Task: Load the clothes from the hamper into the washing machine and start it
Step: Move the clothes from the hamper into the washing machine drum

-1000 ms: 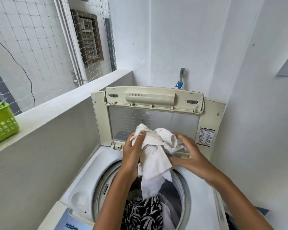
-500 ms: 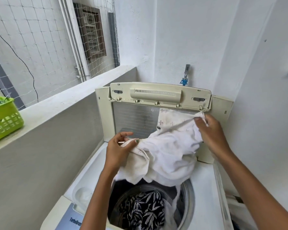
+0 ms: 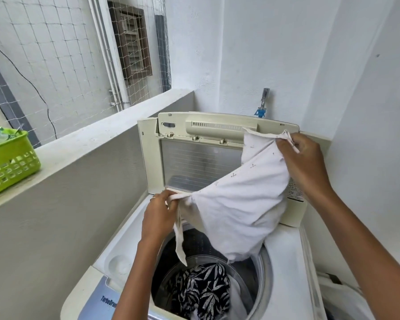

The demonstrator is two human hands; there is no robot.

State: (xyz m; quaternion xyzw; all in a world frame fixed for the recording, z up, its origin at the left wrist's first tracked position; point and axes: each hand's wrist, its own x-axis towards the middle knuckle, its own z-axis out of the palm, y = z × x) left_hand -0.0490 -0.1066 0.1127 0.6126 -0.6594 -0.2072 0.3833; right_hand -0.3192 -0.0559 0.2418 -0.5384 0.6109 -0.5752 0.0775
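Two hands had drawn the bunched cloth (image 3: 240, 199) wide above the drum (image 3: 259, 269): your left hand (image 3: 158, 213) pinched one corner, your right hand (image 3: 303, 162) gripped another, higher. You had it spread, not yet dropped in.

White ledge (image 3: 83, 144), green basket (image 3: 8, 162) resting on it

You have one head view only: it looks forward and down, close above the open washing machine (image 3: 284, 262), with the ledge (image 3: 83, 144) at left.
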